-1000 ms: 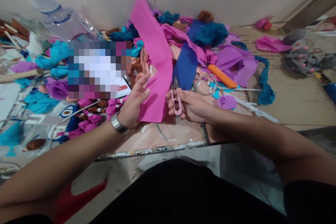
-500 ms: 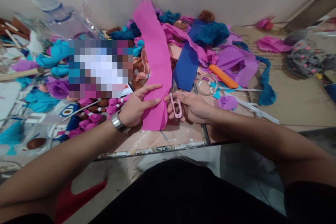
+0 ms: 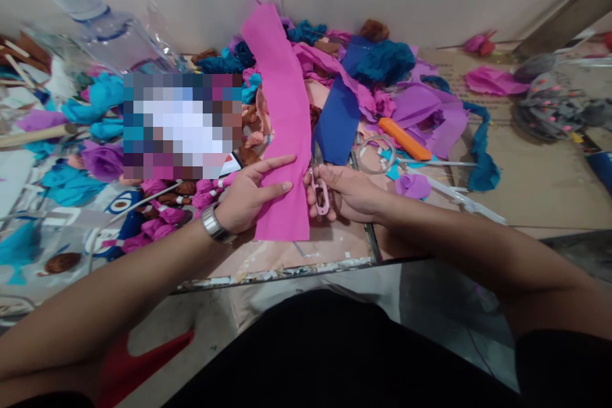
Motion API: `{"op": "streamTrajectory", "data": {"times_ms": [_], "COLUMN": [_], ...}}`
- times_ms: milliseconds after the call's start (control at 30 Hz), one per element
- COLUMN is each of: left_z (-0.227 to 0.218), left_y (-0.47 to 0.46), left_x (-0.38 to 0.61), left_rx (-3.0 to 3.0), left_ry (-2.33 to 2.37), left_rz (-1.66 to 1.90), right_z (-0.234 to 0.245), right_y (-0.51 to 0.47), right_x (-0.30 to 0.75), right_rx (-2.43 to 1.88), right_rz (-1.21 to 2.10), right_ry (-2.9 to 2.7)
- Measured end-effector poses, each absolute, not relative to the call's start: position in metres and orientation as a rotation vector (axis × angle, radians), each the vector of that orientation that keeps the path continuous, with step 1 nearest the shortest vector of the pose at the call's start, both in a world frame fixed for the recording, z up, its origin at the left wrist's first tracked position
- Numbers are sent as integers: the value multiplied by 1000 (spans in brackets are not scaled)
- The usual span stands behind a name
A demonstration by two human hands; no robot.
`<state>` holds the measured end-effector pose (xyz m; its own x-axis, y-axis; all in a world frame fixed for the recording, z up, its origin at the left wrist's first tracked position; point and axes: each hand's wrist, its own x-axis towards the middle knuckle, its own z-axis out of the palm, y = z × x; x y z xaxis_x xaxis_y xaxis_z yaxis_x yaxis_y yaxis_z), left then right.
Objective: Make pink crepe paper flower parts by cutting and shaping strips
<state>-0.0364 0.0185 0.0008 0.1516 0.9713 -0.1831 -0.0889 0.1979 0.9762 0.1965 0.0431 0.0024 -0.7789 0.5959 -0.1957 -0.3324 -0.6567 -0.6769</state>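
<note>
A long strip of bright pink crepe paper (image 3: 287,102) runs from the back of the table toward me. My left hand (image 3: 248,194) holds its near part from the left side, with thumb and forefinger on top; the other fingers are largely hidden. At the strip's right edge, my right hand (image 3: 349,190) is closed on a pair of small scissors with pink handles (image 3: 321,197). The blades point away from me, beside a blue sheet (image 3: 338,121). The near end of the pink strip lies flat close to the table's front edge.
A clear bottle with a white cap (image 3: 115,32) stands at the back left. Purple (image 3: 102,159) and teal paper flowers (image 3: 79,182) lie at left. An orange cutter (image 3: 405,139) and a wire coil (image 3: 375,153) are right of my hands, with cardboard (image 3: 540,185) beyond.
The near end of the pink strip has flattened and its right corner has swung slightly rightward. My right hand and the scissors have barely moved.
</note>
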Motion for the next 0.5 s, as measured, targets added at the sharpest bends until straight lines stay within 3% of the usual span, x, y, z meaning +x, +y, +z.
{"op": "streamTrajectory", "data": {"times_ms": [500], "left_z": [-1], "left_y": [18], "left_x": [-37], "left_rx": [1034], "left_ry": [1080], "left_rz": [998], "right_z": [-2], "right_y": [44], "right_x": [195], "right_rx": [-571], "right_rz": [2366], "right_ry": [-896]}}
